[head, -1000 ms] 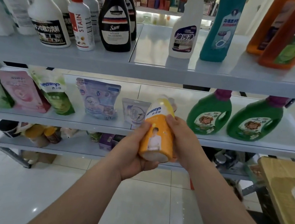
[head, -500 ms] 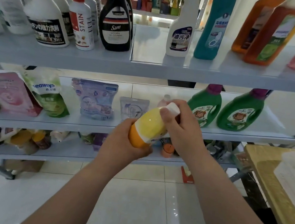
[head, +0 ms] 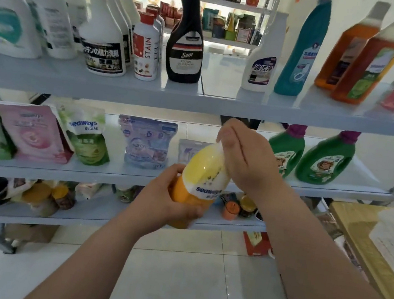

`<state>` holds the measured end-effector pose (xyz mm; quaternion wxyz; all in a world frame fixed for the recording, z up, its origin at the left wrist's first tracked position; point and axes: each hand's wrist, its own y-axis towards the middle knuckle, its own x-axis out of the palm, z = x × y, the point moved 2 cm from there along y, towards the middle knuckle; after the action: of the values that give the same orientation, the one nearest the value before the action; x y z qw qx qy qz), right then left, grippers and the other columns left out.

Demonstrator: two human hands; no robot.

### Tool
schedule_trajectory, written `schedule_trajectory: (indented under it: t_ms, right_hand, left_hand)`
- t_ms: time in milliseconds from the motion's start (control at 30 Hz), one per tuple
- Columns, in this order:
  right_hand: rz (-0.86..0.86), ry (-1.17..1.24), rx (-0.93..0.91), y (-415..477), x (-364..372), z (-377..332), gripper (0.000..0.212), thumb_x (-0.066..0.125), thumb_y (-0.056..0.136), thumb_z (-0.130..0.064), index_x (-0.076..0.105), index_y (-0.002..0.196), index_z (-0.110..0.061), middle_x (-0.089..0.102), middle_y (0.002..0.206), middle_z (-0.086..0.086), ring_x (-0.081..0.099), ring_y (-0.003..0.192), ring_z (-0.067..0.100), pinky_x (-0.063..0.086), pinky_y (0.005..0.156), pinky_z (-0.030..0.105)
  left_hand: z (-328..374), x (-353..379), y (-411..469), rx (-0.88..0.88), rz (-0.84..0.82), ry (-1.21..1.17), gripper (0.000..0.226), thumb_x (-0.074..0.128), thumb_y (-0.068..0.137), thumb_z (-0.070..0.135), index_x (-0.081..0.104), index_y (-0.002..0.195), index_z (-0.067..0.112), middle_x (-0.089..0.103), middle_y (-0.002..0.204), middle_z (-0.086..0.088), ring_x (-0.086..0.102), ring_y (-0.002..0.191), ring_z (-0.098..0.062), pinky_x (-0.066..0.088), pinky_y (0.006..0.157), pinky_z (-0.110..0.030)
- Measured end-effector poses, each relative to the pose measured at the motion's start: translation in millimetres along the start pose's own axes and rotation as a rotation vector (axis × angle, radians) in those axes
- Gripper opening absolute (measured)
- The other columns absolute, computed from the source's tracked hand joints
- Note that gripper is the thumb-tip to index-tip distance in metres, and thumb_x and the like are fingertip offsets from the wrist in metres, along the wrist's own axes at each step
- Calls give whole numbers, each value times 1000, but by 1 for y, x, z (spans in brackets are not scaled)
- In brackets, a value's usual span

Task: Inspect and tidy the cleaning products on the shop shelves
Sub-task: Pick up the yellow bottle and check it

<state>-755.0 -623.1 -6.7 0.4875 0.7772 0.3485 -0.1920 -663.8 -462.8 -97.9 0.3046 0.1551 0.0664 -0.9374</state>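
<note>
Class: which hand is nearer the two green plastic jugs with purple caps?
Right. The right hand, holding the top of the yellow-and-orange bottle, is just left of the green purple-capped jugs; the left hand grips the bottle's base, lower and further left.

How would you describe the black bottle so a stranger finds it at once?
Look at the top shelf, near its middle. Just right of the red-capped STAIN bottle stands the black bottle. It is the only dark one there, labelled Sam.
</note>
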Motion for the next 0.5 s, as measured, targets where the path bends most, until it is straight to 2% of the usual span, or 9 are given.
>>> schedule_trajectory:
  t_ms: [67,100,167,200,233,300,367,433,500]
  right_hand:
    - [130,258,150,-6,18,-1,40,30,105,-40,65,106,-19,59,92,-11,56,85,3,45,75,25]
    - [154,356,247,-12,30,0,40,33,105,-45,63,120,-24,61,106,-8,59,99,7,50,87,32]
    - [100,528,402,-25,52,2,46,39,100,-61,54,137,-36,60,125,-1,59,117,19,51,100,49]
    - [48,581,423,-31,62,4,48,41,98,-66,52,138,-43,60,130,-1,59,121,20,51,102,51]
    - [5,614,428,-35,69,4,44,43,97,-66,52,137,-50,61,132,-5,59,123,18,51,104,48]
    - [-47,664,434,-37,74,0,31,45,99,-61,51,129,-64,62,128,-21,60,121,6,54,99,33]
    - [-80,725,447,-34,71,1,32,45,99,-52,48,129,-61,62,121,-35,59,117,-5,53,90,18]
    - [-104,755,460,-29,66,8,39,47,94,-49,43,132,-55,61,119,-42,58,113,-13,50,86,10]
    - [-117,741,469,-20,61,15,46,49,92,-51,39,137,-54,59,122,-42,57,116,-13,49,89,9]
  left_hand:
    - [0,-4,3,5,34,-59,79,90,55,55,47,122,56,62,121,16,63,106,-11,55,82,-31]
    - [2,-5,5,-2,60,-94,84,84,51,64,47,126,53,63,123,13,64,109,-15,57,87,-39]
    - [5,-7,8,-2,109,-221,91,74,52,78,48,133,46,66,126,9,67,110,-20,58,92,-51]
    - [7,-8,12,-4,131,-295,92,71,55,83,50,135,43,67,125,8,69,110,-21,58,92,-52]
    - [10,-9,14,-27,140,-388,89,69,60,84,53,135,40,69,125,6,70,110,-22,58,92,-52]
    - [13,-11,23,-110,136,-653,74,61,75,77,58,134,33,71,124,-3,71,110,-27,60,88,-51]
    - [16,-14,34,-171,134,-795,47,48,96,59,61,131,30,72,123,-7,71,109,-28,60,87,-51]
    - [14,-17,50,-143,146,-709,38,45,102,52,61,131,34,71,125,-4,70,112,-28,57,93,-56]
    - [17,-18,65,-121,169,-642,42,52,96,59,61,131,39,70,127,-1,67,116,-28,55,95,-57]
